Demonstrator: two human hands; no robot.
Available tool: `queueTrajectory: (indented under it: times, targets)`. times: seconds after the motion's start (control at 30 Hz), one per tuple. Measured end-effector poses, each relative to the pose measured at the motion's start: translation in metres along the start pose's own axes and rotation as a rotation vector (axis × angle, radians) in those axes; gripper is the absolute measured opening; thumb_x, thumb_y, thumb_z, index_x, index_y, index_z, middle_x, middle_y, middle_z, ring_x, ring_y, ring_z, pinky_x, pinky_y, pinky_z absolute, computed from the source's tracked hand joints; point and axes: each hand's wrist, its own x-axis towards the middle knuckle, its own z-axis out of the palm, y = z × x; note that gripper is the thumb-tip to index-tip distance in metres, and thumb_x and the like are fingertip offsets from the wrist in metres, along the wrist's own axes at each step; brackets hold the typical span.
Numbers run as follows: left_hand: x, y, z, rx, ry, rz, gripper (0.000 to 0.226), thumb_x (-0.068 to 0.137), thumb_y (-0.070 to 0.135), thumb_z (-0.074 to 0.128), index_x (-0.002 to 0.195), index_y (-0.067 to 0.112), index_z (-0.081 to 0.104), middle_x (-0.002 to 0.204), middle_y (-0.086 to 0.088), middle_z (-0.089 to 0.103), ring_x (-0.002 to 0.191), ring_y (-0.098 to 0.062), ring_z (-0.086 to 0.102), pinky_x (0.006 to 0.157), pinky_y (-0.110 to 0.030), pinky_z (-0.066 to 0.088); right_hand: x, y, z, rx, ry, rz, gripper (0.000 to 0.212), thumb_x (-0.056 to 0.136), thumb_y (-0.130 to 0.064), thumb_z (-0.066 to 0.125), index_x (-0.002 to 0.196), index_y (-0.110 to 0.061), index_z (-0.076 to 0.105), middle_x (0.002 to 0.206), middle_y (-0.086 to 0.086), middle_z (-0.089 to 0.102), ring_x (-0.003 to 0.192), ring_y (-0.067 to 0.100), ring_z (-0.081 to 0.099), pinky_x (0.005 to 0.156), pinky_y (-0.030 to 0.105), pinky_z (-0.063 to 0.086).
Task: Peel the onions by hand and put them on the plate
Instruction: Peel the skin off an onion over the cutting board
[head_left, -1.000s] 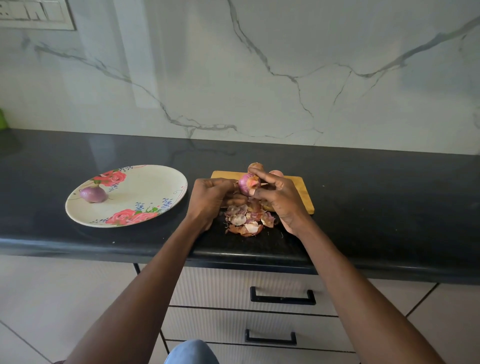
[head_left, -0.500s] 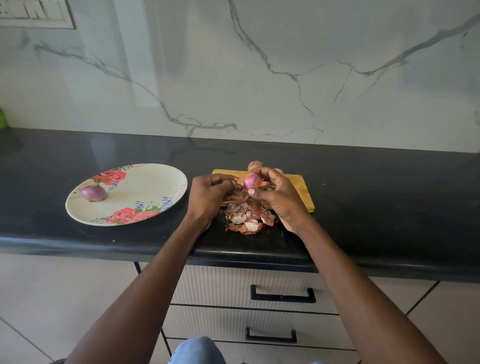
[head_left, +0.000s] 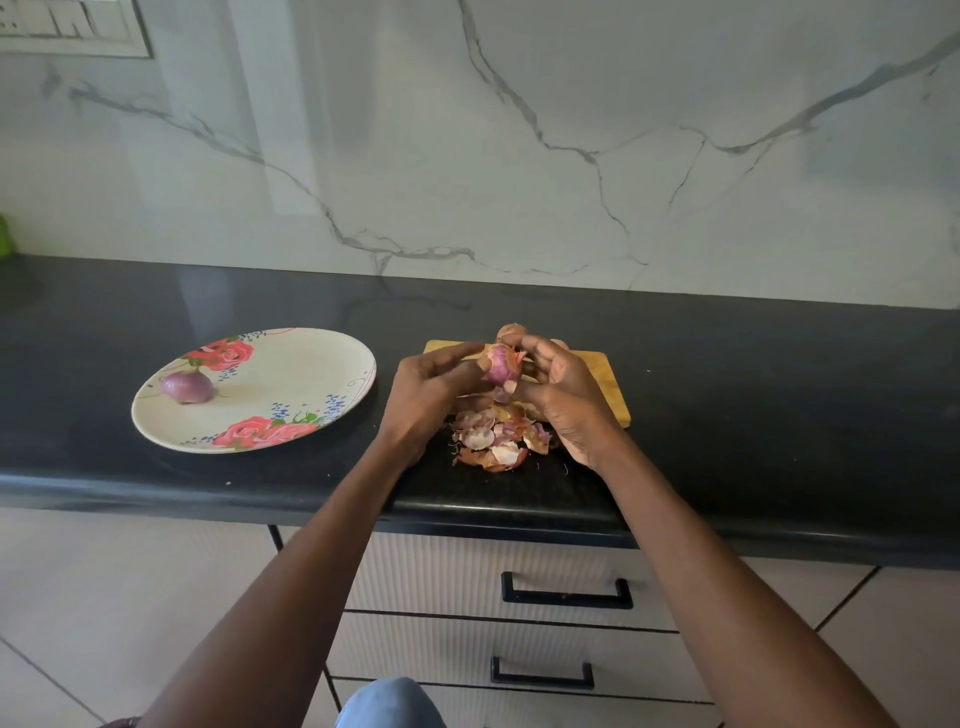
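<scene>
A flowered plate (head_left: 311, 364) is set on the left part of the black counter (head_left: 779, 415), with one peeled onion (head_left: 188, 386) lying on its left side, near the rim. A strip of bare counter is seen between the plate and the left hand (head_left: 423, 395).

The left arm is extended forward over the counter edge, the hand raised above the surface. Its fingers are stretched toward the right and only lightly bent; the fingertips are laid against the left side of a part-peeled onion (head_left: 501, 366). A closed grasp by this hand is not shown.

That onion is held off the counter between the two hands, above a heap of loose peels (head_left: 493, 436). A flap of skin is seen hanging from it.

The right hand (head_left: 563, 400) is curled round the onion from the right, fingers over its top and thumb low at its near side.

A wooden board (head_left: 605, 384) lies behind and under the hands, its right end uncovered. Another unpeeled onion (head_left: 511, 330) is partly visible just behind the fingers. To the right of the board, open counter runs to the frame edge. Drawers (head_left: 566, 592) are seen below the counter lip.
</scene>
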Motion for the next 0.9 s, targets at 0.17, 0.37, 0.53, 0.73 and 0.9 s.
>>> queueTrajectory:
  times: [0.17, 0.37, 0.53, 0.73, 0.9]
  targets:
    - [-0.0003, 0.0006, -0.0041, -0.097, -0.010, -0.059, 0.018, 0.092, 0.005, 0.067, 0.109, 0.003, 0.073, 0.098, -0.022, 0.075, 0.081, -0.027, 0.075, 0.072, -0.031, 0.063, -0.0022, 0.0021, 0.0005, -0.024, -0.061, -0.001, 0.052, 0.083, 0.006, 0.075, 0.121, -0.029, 0.069, 0.131, 0.003, 0.064, 0.123, 0.015, 0.062, 0.097, 0.038, 0.057]
    - [0.0030, -0.0006, -0.0053, -0.101, 0.031, -0.081, 0.017, 0.096, 0.000, 0.059, 0.095, 0.003, 0.076, 0.093, -0.025, 0.074, 0.077, -0.029, 0.074, 0.076, -0.034, 0.063, -0.0039, -0.0013, 0.0000, -0.048, -0.061, -0.007, 0.053, 0.084, 0.010, 0.072, 0.122, -0.027, 0.070, 0.122, -0.002, 0.052, 0.124, 0.017, 0.059, 0.097, 0.037, 0.057]
    - [0.0004, 0.0000, -0.0039, -0.124, -0.028, -0.110, 0.012, 0.090, 0.004, 0.068, 0.100, 0.003, 0.075, 0.100, -0.023, 0.075, 0.089, -0.032, 0.074, 0.079, -0.036, 0.063, -0.0020, 0.0008, 0.0001, -0.058, -0.043, -0.008, 0.053, 0.082, 0.004, 0.077, 0.117, -0.036, 0.073, 0.125, 0.007, 0.048, 0.125, 0.021, 0.059, 0.097, 0.039, 0.057]
    - [0.0023, 0.0007, -0.0059, -0.158, -0.034, -0.130, 0.015, 0.088, 0.002, 0.068, 0.100, -0.005, 0.073, 0.102, -0.023, 0.075, 0.085, -0.029, 0.074, 0.081, -0.036, 0.062, -0.0048, -0.0045, -0.0019, 0.054, -0.089, 0.020, 0.052, 0.084, 0.012, 0.069, 0.119, -0.025, 0.072, 0.133, 0.016, 0.046, 0.122, 0.021, 0.062, 0.096, 0.038, 0.057]
    - [0.0043, -0.0004, -0.0081, -0.192, -0.051, -0.115, 0.018, 0.088, 0.000, 0.067, 0.102, -0.010, 0.071, 0.106, -0.022, 0.074, 0.083, -0.026, 0.075, 0.083, -0.036, 0.062, 0.0028, 0.0019, -0.0071, 0.120, -0.136, 0.053, 0.055, 0.073, -0.001, 0.074, 0.120, -0.028, 0.075, 0.147, 0.021, 0.042, 0.124, 0.026, 0.062, 0.093, 0.040, 0.057]
